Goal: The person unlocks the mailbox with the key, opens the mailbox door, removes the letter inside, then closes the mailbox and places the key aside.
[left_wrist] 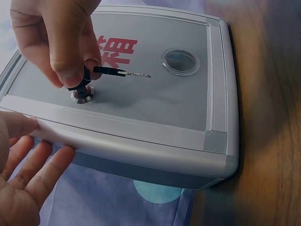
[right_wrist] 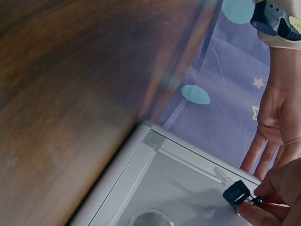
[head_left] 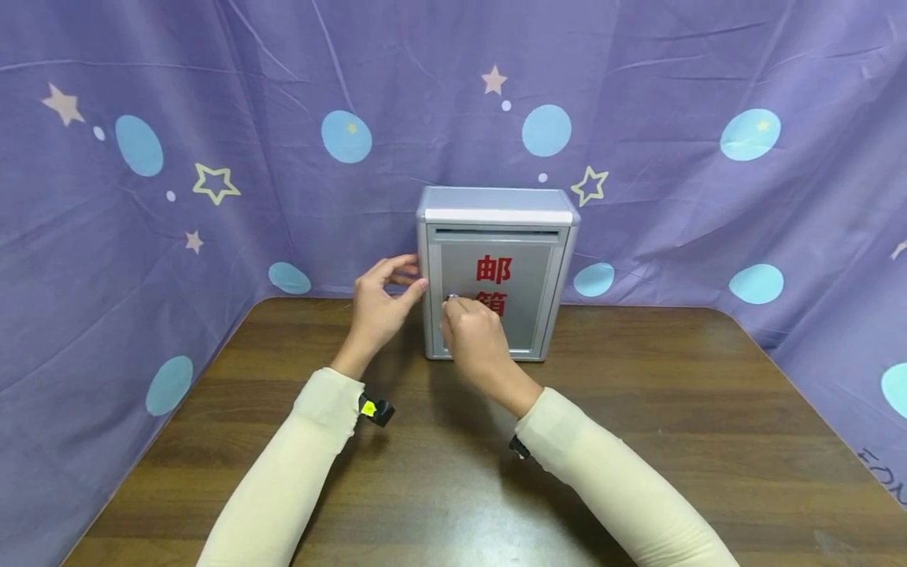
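A grey metal mailbox point(head_left: 499, 206) with red characters on its door stands upright on the table. My right hand point(head_left: 478, 339) pinches a black-headed key point(left_wrist: 86, 80) seated in the round lock point(left_wrist: 83, 95) at the door's left side. From the same ring hangs a second key point(right_wrist: 236, 193), its metal blade sticking out loose over the door. My left hand point(head_left: 383, 303) rests its fingertips and thumb against the mailbox's left edge, fingers fairly straight, as the left wrist view also shows. Much of the pinched key is hidden by the right fingers.
The mailbox stands near the back of the brown wooden table point(head_left: 659, 409). Behind it hangs a purple curtain point(head_left: 425, 71) with stars and blue dots. A mail slot point(head_left: 496, 232) runs along the front's top, and a round window point(left_wrist: 181, 61) sits low on the door.
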`<state>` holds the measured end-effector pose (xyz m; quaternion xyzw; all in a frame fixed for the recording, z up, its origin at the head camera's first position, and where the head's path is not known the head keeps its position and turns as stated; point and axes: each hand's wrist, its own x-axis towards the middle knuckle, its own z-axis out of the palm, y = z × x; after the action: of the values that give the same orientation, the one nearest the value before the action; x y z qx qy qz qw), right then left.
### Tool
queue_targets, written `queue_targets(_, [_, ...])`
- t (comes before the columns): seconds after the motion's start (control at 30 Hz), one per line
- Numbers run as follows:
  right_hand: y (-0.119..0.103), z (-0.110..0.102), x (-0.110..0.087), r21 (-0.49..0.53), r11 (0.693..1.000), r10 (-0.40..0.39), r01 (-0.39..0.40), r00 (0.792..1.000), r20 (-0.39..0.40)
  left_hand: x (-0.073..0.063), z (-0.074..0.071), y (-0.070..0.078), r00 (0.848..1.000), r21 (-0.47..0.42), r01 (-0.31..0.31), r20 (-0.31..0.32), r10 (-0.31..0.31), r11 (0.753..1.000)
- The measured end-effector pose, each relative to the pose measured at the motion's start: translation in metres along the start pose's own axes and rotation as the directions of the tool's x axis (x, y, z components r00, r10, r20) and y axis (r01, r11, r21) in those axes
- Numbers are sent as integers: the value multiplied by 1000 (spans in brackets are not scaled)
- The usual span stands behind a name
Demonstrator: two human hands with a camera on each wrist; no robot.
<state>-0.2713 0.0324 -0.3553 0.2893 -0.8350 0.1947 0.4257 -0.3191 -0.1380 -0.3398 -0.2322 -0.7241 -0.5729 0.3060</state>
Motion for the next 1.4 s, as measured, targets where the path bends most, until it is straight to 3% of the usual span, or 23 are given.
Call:
queue_targets(0.27, [1,3,2,81,993,87,-83,995,-43,-1,-4,0,1000,-24,-17,15,17,1000])
queue_targets(0.47, [5,4,5,184,965,205,-189,976,-70,0,-4,-1,999,-19,-27,20,27,999])
queue_targets(0.57, [6,4,6,259,934,272,-247,960,-66,-1,-3,0,999,-13,-26,17,27,1000])
queue_targets(0.73, [5,2,7,379,856,385,-351,923,-15,-1,-1,0,1000,-8,-14,11,14,1000])
queue_targets(0.83, [5,1,7,386,850,390,-360,921,0,-2,-1,5,1000,-8,-18,9,18,1000])
queue_targets(1.07, [6,1,4,387,860,360,-334,933,6,-6,-3,34,1000,-11,-21,17,21,1000])
queue_targets(1.4, [7,-6,-1,407,861,319,-303,947,30,-6,-3,33,1000,-22,-12,19,12,1000])
